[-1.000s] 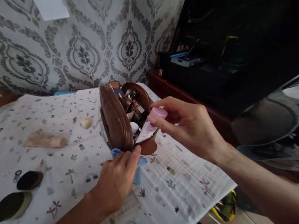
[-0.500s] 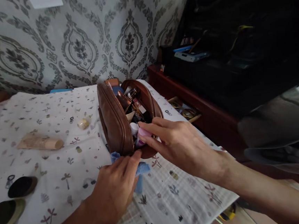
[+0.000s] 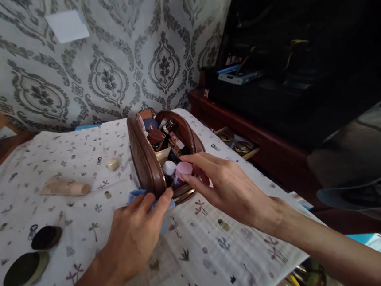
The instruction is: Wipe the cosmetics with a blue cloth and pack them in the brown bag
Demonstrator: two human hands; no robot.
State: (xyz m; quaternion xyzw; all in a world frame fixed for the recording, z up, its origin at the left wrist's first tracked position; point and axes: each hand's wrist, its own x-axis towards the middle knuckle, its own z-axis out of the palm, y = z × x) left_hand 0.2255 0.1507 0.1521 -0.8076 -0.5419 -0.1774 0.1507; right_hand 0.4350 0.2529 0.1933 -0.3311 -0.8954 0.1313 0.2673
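On the table lies a brown makeup bag, unzipped and full of small cosmetics. My right hand reaches over its near right side, thumb and index finger pinching a pink-capped container just inside the opening. Beside that container is a white-capped one. A folded card-like piece and a dark red pouch-like item show further in. My left hand is closed on a blue cloth against the near end of the bag; its fingertips are partly hidden.
Left of the bag lie a beige squeeze tube, a small yellowish pot and two dark round lidded containers. A patterned white cloth covers the table. To the right are an open drawer and dark red furniture.
The view has shifted, so the bag's inside shows more fully. The pink-capped container now stands more upright in the bag beside the white-capped one. My left hand stays at the near end.
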